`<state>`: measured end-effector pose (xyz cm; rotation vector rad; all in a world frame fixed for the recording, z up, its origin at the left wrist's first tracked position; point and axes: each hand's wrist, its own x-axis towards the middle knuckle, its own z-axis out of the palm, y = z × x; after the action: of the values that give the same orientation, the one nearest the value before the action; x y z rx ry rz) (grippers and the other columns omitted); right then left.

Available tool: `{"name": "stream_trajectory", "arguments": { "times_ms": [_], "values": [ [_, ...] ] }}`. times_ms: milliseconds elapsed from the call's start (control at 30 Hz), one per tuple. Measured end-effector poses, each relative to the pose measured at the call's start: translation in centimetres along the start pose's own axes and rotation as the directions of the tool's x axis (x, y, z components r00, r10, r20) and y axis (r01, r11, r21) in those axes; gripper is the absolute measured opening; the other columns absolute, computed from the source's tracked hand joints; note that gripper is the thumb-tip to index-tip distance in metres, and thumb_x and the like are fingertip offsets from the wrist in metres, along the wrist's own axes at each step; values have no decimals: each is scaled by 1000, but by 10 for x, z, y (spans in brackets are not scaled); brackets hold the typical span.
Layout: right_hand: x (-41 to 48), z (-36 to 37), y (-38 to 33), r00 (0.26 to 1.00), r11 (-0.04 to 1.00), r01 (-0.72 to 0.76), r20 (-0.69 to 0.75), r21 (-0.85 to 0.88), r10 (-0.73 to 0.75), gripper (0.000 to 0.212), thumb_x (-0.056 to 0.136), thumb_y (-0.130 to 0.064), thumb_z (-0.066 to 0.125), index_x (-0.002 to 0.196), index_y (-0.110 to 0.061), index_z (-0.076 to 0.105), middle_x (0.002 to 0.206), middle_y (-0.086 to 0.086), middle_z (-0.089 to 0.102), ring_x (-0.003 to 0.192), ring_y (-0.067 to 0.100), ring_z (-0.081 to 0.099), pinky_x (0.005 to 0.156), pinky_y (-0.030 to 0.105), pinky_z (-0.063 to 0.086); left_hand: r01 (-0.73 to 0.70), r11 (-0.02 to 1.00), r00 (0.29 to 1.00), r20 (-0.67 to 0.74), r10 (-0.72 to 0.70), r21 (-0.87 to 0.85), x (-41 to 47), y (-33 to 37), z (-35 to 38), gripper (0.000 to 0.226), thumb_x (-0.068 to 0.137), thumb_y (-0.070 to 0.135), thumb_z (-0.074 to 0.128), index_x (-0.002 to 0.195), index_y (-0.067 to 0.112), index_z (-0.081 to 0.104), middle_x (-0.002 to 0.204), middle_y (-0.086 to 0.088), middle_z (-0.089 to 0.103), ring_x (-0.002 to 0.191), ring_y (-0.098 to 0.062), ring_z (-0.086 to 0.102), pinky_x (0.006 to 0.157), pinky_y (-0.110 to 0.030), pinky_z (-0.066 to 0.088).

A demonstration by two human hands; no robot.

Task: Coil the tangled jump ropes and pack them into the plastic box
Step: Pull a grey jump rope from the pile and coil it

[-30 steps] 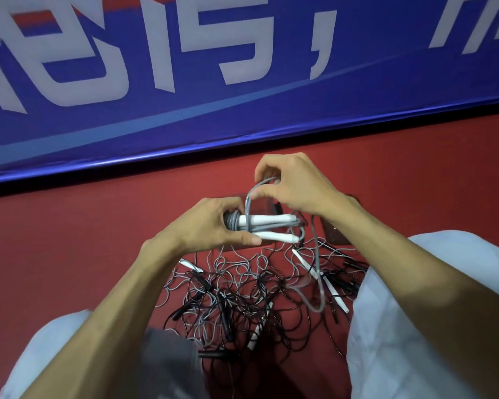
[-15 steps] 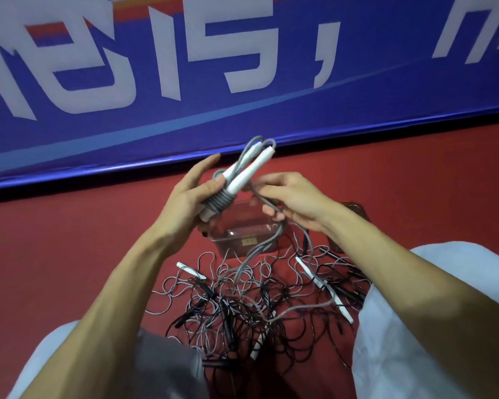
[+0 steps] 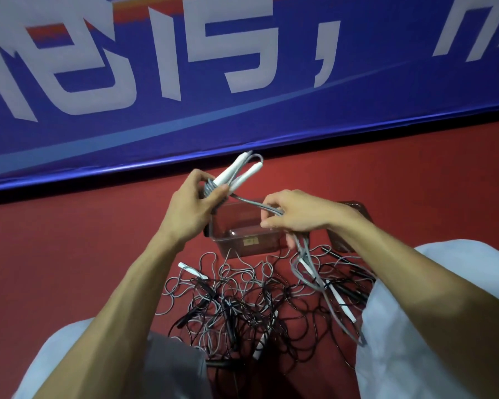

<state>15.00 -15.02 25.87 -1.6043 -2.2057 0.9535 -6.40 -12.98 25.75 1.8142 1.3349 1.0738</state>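
My left hand [image 3: 195, 207] grips a grey jump rope's two white handles [image 3: 236, 174], which point up and to the right, with grey cord wound around their base. My right hand [image 3: 294, 213] pinches the loose grey cord [image 3: 306, 254] of the same rope, which hangs down to the floor. A clear plastic box [image 3: 242, 234] stands on the red floor just below both hands, with no rope in it that I can see. In front of it lies a tangled heap of grey and black jump ropes [image 3: 242, 306] with white and black handles.
A blue banner [image 3: 242, 82] with large white lettering runs along the far edge of the red floor [image 3: 55, 254]. My knees in pale trousers [image 3: 429, 326] flank the heap. A dark lid-like piece [image 3: 355, 208] lies right of the box.
My left hand tilted the white handles from level to pointing up and right, baring the box. My right hand dropped from above the handles to the right, drawing the grey cord out.
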Motion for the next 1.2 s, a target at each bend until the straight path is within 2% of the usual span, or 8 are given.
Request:
{"name": "stream_trajectory", "arguments": {
  "times_ms": [200,400,567,667,800,900,1067,1200],
  "values": [
    [-7,-11,-2,992,970,111,-36,-216,-121,10,96,-29,59,96,-20,63,65,-7,54,54,2,47,58,24,38,1,951,1000,10,-4,309,5,-12,-19,37,79,36,79,100,19,54,79,-3,68,61,-23,69,61,-42,58],
    [-14,-11,-9,930,914,314,-109,-257,-350,17,99,-15,52,99,-11,68,83,-1,65,66,9,61,71,41,54,-194,812,950,312,15,551,4,-19,-7,41,82,33,76,110,22,48,85,-3,64,71,-25,62,63,-38,49],
    [-11,-15,-8,880,942,335,-345,-37,-326,15,92,-5,62,96,-11,76,73,0,70,60,-1,62,62,14,49,-347,734,901,426,88,583,0,-11,-1,32,80,29,70,109,28,58,89,5,65,79,-24,61,69,-40,51],
    [-8,-17,-3,832,944,326,-460,-45,-310,8,86,-15,72,89,-15,79,74,-7,73,75,4,68,72,17,50,-377,749,874,477,93,545,-4,-7,-2,27,72,41,68,95,28,59,73,6,63,68,-18,60,64,-41,52],
    [-1,-10,0,799,950,304,-561,65,-217,5,77,-21,80,79,-16,79,68,-6,72,65,3,64,63,14,45,-341,748,885,464,50,569,-10,3,2,74,54,92,54,81,22,57,56,5,54,52,-13,49,52,-32,39],
    [4,-4,-1,814,940,317,-545,122,-203,10,75,-20,82,77,-12,78,69,1,72,59,-2,57,59,11,41,-336,702,907,417,61,628,-12,7,8,80,50,93,47,82,22,64,47,7,46,46,-11,44,49,-28,34],
    [9,-9,9,859,919,308,-487,248,-156,8,79,-15,78,73,-13,72,64,3,68,60,5,58,63,23,46,-366,816,890,425,165,448,-17,11,5,44,74,68,62,76,23,61,49,5,49,45,-10,41,45,-20,30],
    [6,-14,10,908,919,293,-378,264,-181,11,85,-8,72,76,-15,70,64,-3,64,60,0,53,60,19,42,-172,983,866,487,115,72,-20,19,-3,16,82,33,70,80,17,65,66,-9,61,53,-10,52,51,-27,43]
  ]
}}
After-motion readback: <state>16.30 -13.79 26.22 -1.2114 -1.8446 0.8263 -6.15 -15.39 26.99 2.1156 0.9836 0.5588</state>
